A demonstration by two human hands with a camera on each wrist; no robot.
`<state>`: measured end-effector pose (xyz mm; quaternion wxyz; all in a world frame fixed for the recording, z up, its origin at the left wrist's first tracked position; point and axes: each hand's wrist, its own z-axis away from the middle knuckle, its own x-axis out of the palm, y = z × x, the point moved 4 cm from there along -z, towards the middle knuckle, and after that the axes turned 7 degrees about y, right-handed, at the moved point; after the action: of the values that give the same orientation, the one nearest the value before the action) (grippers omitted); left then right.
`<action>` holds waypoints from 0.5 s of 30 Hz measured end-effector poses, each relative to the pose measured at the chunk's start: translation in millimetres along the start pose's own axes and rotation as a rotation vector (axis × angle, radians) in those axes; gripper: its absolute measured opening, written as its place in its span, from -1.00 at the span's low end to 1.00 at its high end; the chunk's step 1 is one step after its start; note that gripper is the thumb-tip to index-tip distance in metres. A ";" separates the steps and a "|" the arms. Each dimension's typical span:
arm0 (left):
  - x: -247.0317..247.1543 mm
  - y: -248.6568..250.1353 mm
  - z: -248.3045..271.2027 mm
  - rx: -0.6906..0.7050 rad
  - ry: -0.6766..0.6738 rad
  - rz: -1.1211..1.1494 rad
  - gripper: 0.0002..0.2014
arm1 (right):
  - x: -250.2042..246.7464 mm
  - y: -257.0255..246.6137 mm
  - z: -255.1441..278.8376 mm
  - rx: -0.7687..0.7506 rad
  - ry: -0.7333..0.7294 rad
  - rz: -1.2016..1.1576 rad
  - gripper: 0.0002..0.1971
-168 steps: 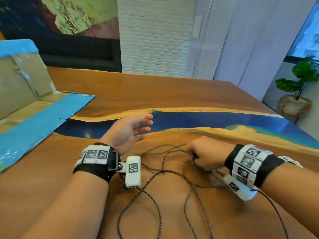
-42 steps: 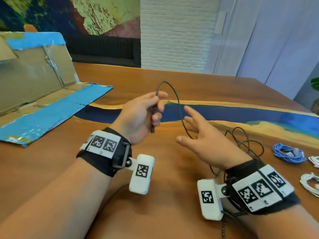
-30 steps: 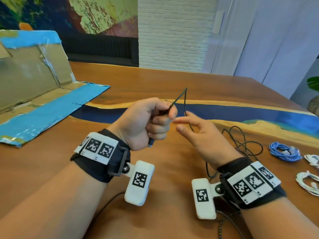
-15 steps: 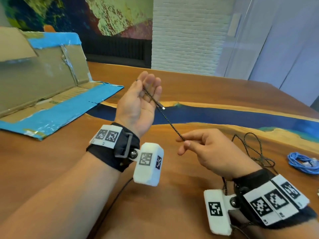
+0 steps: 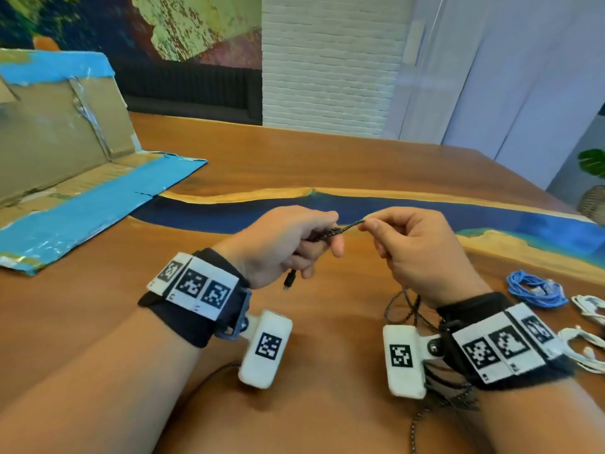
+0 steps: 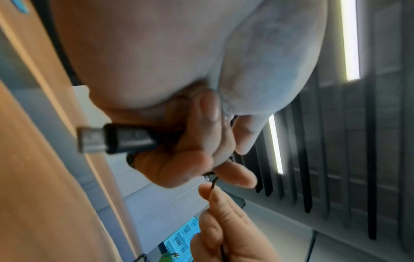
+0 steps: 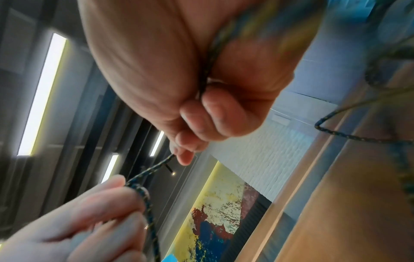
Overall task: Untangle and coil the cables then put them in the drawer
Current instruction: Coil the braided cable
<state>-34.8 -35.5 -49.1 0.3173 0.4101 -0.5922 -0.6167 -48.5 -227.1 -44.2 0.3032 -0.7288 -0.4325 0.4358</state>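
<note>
A black braided cable (image 5: pixel 343 228) with light flecks stretches between my two hands above the wooden table (image 5: pixel 311 165). My left hand (image 5: pixel 288 240) is curled around it, and its USB plug (image 5: pixel 289 280) hangs out below the fist; the left wrist view shows that plug (image 6: pixel 116 140) close up. My right hand (image 5: pixel 412 244) pinches the cable (image 7: pixel 152 168) between thumb and forefinger just right of the left hand. The rest of the cable (image 5: pixel 406 309) trails down under my right wrist in loose loops.
An opened cardboard box with blue tape (image 5: pixel 65 165) lies at the left of the table. A coiled blue cable (image 5: pixel 533 290) and white cables (image 5: pixel 586 335) lie at the right edge. A potted plant (image 5: pixel 592 178) stands beyond the table's right side.
My left hand has turned over and closed into a fist around the cable, plug now hanging below it. My right hand has risen close to it, pinching the cable.
</note>
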 end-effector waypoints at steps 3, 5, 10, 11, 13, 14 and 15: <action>-3.6 3.0 2.0 -0.022 -0.009 0.253 -0.56 | -8.2 11.4 -4.1 0.082 0.071 -0.067 -0.80; -7.3 7.5 0.1 0.005 -0.002 0.493 -0.62 | -9.0 18.5 -4.7 0.163 0.070 -0.124 -0.78; -20.0 16.7 -5.1 0.189 0.180 0.960 -0.62 | 16.1 16.7 6.1 0.256 -0.119 -0.119 -0.72; -22.7 14.5 -6.6 0.229 0.270 0.988 -0.64 | 23.6 11.9 9.8 0.231 -0.178 -0.072 -0.73; -25.1 8.6 -9.6 0.270 0.411 0.948 -0.68 | 39.3 -0.2 17.8 0.135 -0.306 0.028 -0.77; -24.2 5.9 -10.2 0.271 0.453 0.882 -0.69 | 46.2 -6.9 23.0 0.096 -0.369 0.052 -0.77; -22.9 3.5 -10.9 0.260 0.478 0.794 -0.71 | 51.4 -13.7 28.2 0.064 -0.422 0.057 -0.76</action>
<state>-14.9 -20.9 -42.3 0.6016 0.3185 -0.6859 -0.2572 -66.2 -173.3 -64.5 0.2167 -0.6234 -0.4514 0.6006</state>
